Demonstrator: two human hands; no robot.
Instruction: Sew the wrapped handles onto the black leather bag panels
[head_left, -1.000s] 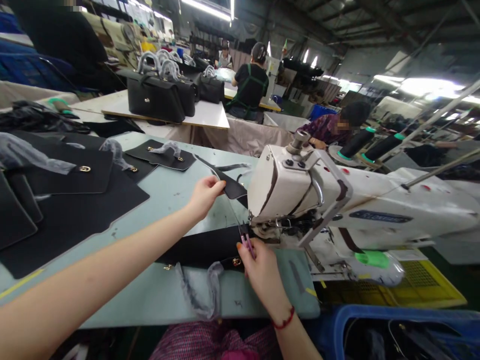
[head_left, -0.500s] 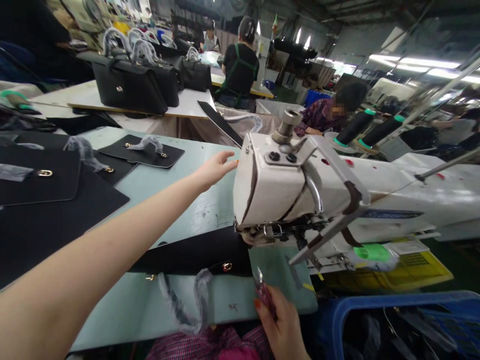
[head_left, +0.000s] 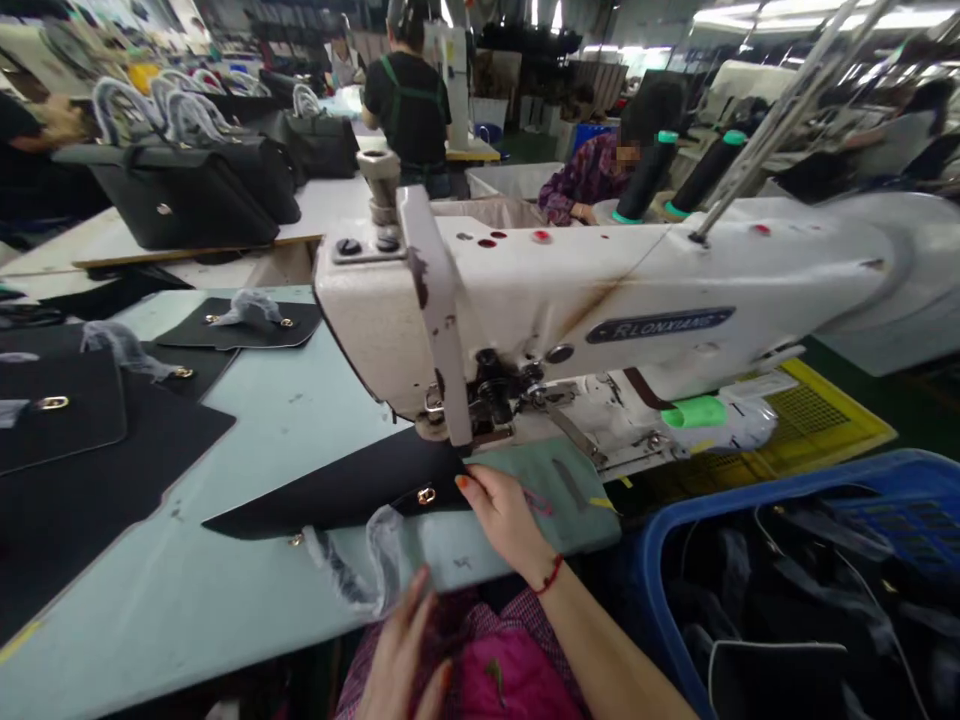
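Note:
My right hand (head_left: 504, 515) rests on the table edge with its thumb on a long black leather panel (head_left: 337, 492) that runs under the foot of the white sewing machine (head_left: 600, 290). Pink thread snips (head_left: 538, 500) peek out from under its outer fingers. A gold clasp (head_left: 426, 495) and a strip of crumpled plastic wrap (head_left: 375, 560) sit on the panel just left of that hand. My left hand (head_left: 405, 650) is low over my lap by the table's front edge, fingers apart and holding nothing, slightly blurred.
More black panels with gold fittings (head_left: 75, 440) cover the table's left side. A blue crate (head_left: 787, 590) of dark parts stands at the lower right. Finished black handbags (head_left: 180, 195) fill a far table. Thread spools (head_left: 645, 175) and co-workers (head_left: 409, 95) are behind the machine.
My left arm has drawn back from beyond the machine down to my lap. My right hand moved up onto the black panel. The view swung right and closer to the machine.

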